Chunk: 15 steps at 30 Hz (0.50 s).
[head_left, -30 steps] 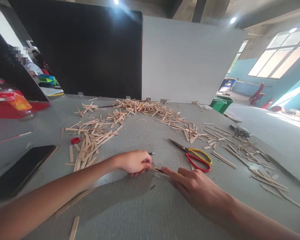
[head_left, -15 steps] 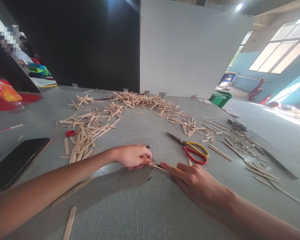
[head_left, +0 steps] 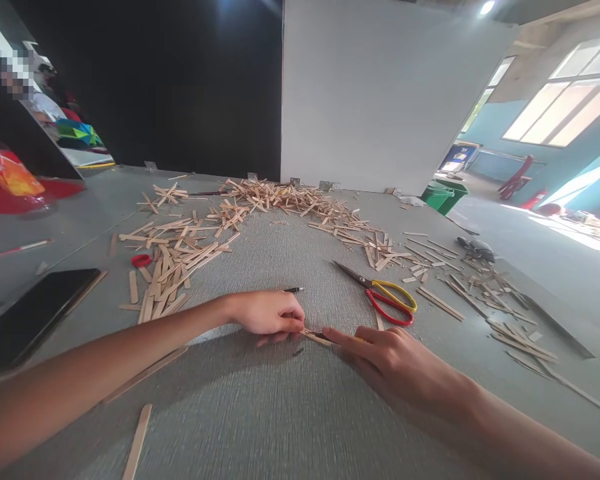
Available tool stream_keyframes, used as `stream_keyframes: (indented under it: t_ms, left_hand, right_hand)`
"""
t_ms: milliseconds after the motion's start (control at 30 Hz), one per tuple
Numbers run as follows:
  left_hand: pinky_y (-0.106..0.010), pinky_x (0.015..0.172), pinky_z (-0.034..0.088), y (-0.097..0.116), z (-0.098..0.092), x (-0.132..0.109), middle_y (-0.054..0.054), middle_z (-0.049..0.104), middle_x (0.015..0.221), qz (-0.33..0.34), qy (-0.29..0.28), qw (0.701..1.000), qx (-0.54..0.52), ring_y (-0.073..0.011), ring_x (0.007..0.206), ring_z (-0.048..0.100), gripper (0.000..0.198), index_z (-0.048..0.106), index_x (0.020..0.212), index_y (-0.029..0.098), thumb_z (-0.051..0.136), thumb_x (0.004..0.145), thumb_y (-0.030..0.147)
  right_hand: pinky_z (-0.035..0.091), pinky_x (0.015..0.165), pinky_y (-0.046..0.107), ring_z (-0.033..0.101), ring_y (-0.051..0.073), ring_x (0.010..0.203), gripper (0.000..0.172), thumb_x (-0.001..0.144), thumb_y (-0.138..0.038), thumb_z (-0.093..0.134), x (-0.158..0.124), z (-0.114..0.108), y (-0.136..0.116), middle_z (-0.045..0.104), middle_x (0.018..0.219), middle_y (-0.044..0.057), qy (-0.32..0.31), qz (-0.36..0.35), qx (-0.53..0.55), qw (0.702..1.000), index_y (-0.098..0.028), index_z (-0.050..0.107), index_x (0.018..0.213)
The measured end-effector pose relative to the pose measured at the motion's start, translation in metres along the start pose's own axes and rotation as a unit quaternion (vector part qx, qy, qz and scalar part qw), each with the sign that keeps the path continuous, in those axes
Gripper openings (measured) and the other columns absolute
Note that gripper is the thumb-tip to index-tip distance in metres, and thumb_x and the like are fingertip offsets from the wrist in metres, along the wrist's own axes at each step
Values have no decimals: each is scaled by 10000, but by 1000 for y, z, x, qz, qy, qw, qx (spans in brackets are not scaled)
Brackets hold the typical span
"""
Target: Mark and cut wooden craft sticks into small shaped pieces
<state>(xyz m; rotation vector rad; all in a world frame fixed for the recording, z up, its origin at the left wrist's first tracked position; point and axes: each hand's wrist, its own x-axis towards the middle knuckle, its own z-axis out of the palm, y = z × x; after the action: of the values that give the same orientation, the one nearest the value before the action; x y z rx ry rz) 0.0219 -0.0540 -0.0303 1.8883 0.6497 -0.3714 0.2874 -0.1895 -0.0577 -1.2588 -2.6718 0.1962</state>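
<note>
My left hand (head_left: 269,313) rests on the grey table (head_left: 280,413), fingers curled and pinching the left end of a thin wooden stick (head_left: 316,337). My right hand (head_left: 387,357) is closed around a small dark-tipped tool with a yellowish handle, forefinger stretched along it, the tip pressed on the same stick. A black pen (head_left: 293,290) lies just behind my left hand. Scissors with red and yellow handles (head_left: 383,297) lie shut behind my right hand.
Heaps of wooden craft sticks (head_left: 180,250) cover the left, back (head_left: 300,200) and right (head_left: 485,287) of the table. A black phone (head_left: 30,317) lies at the left edge, a red ring (head_left: 141,261) near it. Black and white boards stand behind.
Both hands stay on the stick; my right hand has edged slightly left toward my left hand. The view has tipped down a little.
</note>
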Motion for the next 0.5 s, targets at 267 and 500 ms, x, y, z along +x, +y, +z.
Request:
stream_keyframes:
  t_ms: [267, 500]
  left_hand:
    - [-205, 436, 416, -1, -1, -1, 83, 559, 596, 11, -1, 1000, -5, -79, 419, 505, 358, 654, 904, 151, 555, 1102, 433]
    - [-195, 435, 427, -6, -3, 1, 67, 580, 663, 14, -15, 1000, -19, -71, 449, 496, 334, 667, 968, 144, 579, 1091, 443]
  right_hand:
    - [390, 572, 310, 606, 172, 592, 486, 1165, -287, 289, 1, 1, 2, 651, 811, 41, 6, -9, -10, 1000, -254, 499, 1602]
    - [343, 507, 323, 566, 162, 520, 525, 1172, -304, 197, -2, 2, 3, 636, 784, 29, 13, -23, -95, 995, -255, 470, 1619]
